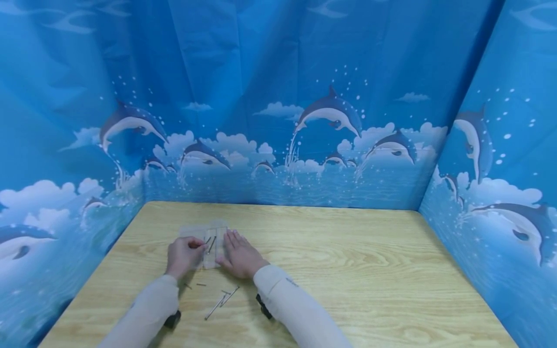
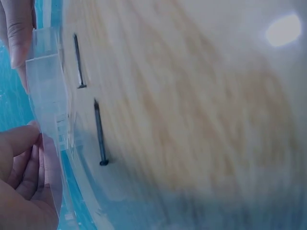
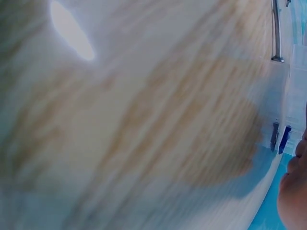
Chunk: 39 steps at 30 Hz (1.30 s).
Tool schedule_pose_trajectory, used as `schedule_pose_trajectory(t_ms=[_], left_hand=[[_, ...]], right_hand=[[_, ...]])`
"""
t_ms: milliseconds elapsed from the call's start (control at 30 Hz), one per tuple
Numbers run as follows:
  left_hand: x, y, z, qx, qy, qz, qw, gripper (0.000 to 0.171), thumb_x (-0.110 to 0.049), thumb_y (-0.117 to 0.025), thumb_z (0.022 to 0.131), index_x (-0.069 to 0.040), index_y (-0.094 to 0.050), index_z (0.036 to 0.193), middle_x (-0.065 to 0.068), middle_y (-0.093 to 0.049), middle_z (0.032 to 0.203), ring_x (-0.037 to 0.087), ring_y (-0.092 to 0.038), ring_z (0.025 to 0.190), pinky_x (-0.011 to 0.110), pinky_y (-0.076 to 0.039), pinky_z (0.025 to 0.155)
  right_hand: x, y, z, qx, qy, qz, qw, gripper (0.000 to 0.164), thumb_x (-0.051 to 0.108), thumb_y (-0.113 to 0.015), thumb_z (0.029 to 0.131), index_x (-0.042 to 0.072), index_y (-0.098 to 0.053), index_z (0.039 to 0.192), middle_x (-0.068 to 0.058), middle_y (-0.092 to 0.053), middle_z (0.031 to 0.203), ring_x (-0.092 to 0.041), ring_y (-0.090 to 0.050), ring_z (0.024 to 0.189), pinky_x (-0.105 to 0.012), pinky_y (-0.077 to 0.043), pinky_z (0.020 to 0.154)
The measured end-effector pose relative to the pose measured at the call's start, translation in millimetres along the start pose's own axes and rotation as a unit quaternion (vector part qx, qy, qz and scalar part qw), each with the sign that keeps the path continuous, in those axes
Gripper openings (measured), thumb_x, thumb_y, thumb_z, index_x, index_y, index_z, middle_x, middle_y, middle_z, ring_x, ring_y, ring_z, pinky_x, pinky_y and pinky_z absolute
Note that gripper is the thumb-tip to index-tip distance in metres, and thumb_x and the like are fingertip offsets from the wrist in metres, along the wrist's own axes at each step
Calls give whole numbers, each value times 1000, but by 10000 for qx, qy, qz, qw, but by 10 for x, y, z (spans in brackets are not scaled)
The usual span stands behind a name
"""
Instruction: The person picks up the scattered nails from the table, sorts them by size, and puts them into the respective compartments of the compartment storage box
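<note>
A clear plastic box point(image 1: 211, 261) lies on the table with its clear lid point(image 1: 191, 231) folded out to the left. Over the box, my left hand point(image 1: 184, 256) has thumb and index finger together, apparently pinching a small nail point(image 1: 208, 240). Another nail point(image 1: 212, 245) lies in the box just right of those fingertips. My right hand point(image 1: 241, 256) rests along the box's right side with its fingers straight. Through the left wrist view, the left hand point(image 2: 24, 167) is partly behind clear plastic, and the pinched tip is unclear.
Nearer the front edge lie several loose nails of different lengths: a long nail point(image 1: 215, 308), a slanted nail point(image 1: 229, 296) and a short nail point(image 1: 201, 284) among them. The wood-grain table point(image 1: 370, 270) extends to the right. Blue dolphin-print curtains point(image 1: 278, 96) enclose it.
</note>
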State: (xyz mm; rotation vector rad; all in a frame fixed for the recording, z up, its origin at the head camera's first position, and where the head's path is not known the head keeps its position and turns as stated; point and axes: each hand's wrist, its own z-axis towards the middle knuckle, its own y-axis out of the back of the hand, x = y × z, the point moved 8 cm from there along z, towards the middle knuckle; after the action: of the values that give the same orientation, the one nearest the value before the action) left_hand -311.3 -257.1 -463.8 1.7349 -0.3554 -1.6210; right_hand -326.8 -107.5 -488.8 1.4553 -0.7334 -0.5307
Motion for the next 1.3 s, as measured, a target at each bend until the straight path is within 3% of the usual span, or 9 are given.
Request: schedule_pose_trajectory(t_ms=[300, 933, 1300], left_hand=[[-32, 11, -22, -6, -167, -19, 9999, 8, -9, -74, 81, -5, -73, 88, 8, -71, 82, 20, -64, 77, 38, -51, 73], [3, 11, -44, 65, -115, -20, 9999, 12, -9, -73, 83, -5, -73, 95, 11, -73, 91, 24, -66, 85, 41, -52, 80], [-65, 103, -144, 173, -584, -75, 9981, 16, -11, -71, 86, -3, -72, 100, 13, -72, 94, 27, -66, 90, 43, -53, 83]], right_hand=[[19, 25, -13, -7, -1, -25, 10000, 71, 54, -22, 101, 4, -12, 152, -11, -9, 160, -23, -8, 147, -30, -10, 118], [15, -7, -5, -6, 53, -47, 10000, 72, 55, -21, 101, 4, -12, 152, -12, -9, 160, -23, -7, 147, -30, -10, 118], [15, 20, -17, -24, 52, -34, 10000, 70, 52, -23, 102, 3, -13, 152, -13, -10, 160, -25, -8, 147, -31, -11, 118]])
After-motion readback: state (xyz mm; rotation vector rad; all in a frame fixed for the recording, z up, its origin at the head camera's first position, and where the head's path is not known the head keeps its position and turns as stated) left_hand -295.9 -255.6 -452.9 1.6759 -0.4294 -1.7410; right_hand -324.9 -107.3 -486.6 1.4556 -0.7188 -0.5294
